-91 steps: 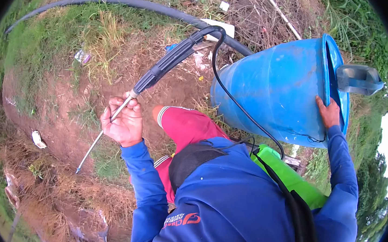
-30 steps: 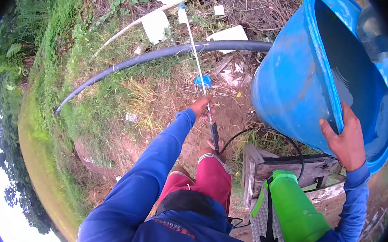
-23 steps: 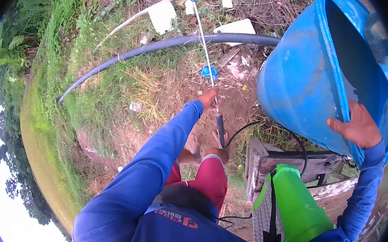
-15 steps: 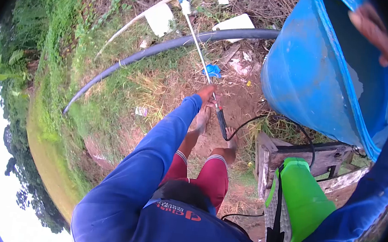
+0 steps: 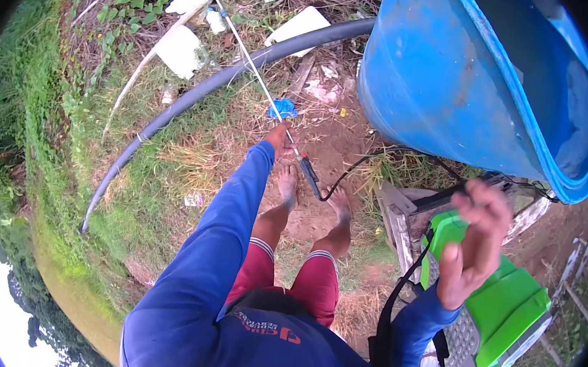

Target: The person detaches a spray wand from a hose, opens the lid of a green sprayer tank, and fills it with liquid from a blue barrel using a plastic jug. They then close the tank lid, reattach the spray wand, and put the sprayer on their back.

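My left hand [image 5: 280, 140] is closed around the thin metal tube of a spray lance [image 5: 254, 66], just ahead of its black and red handle [image 5: 308, 173]. The lance slants away to the upper left, and a black hose [image 5: 360, 163] runs from the handle towards the right. My right hand [image 5: 475, 245] is raised with thumb and fingers apart and nothing in it, its fingertips blurred. Behind that hand, in this view, stands a green sprayer tank [image 5: 515, 293] with black straps, partly hidden by my hand and sleeve.
A big blue drum [image 5: 439, 77] stands at upper right, beside a weathered wooden stand [image 5: 395, 225]. A thick grey pipe [image 5: 196, 93] curves over the grass. White plastic containers [image 5: 180, 52] and a blue plastic scrap [image 5: 283, 109] lie on the ground ahead of my bare feet.
My right hand has come away from the blue drum's rim, down and towards me, over the green tank. My left hand still grips the lance. The view has shifted, showing more of the tank.
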`<state>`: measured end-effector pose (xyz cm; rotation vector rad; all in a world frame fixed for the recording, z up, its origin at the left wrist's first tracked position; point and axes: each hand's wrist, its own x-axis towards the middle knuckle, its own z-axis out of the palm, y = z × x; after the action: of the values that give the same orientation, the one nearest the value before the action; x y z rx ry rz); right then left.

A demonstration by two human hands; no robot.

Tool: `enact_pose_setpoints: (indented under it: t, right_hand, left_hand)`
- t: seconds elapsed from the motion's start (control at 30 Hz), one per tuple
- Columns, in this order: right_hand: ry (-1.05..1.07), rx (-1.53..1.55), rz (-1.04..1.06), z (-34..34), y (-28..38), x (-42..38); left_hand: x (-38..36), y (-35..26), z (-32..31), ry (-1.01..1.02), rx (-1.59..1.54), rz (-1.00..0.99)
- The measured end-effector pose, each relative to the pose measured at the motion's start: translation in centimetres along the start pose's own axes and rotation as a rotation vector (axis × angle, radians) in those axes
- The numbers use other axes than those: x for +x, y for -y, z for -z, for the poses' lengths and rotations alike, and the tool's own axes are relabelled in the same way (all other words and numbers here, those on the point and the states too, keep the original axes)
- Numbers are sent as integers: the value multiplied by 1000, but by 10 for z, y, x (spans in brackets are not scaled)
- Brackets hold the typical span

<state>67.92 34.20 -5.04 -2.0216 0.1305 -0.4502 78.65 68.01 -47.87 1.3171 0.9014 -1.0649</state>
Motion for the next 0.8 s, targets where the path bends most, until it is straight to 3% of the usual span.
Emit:
enact_pose_setpoints:
  t: [0.07,0.13,0.23,0.33,0.47,0.53,0.6,0.7,0.73,0.8]
  right_hand:
    - [39,400,-399,14,-31,-78]
    - [-73,578,-798,25,-62,-159]
    - [-180,683,-1072,52,-87,-272]
    - [-374,908,-1135,72,-89,-344]
    - [-603,1053,-964,75,-79,-378]
    - [-788,1061,-986,77,-67,-383]
    - [-769,1172,-870,79,-68,-392]
    - [-917,932,-1003,72,-43,-387]
    - [-958,945,-849,65,-35,-387]
    - [-895,918,-840,73,-23,-389]
  left_hand:
    - [17,-1,12,4,11,-4]
    - [39,-3,26,-9,-8,-17]
    - [35,-16,35,-10,-3,3]
    - [48,-20,49,-7,7,-34]
    - [58,-46,63,78,158,11]
    - [55,-72,59,32,168,-83]
    - [31,-115,50,107,106,-252]
    - [28,-182,55,209,-87,-461]
    - [11,-204,47,180,-163,-505]
    - [-33,-235,27,166,-225,-586]
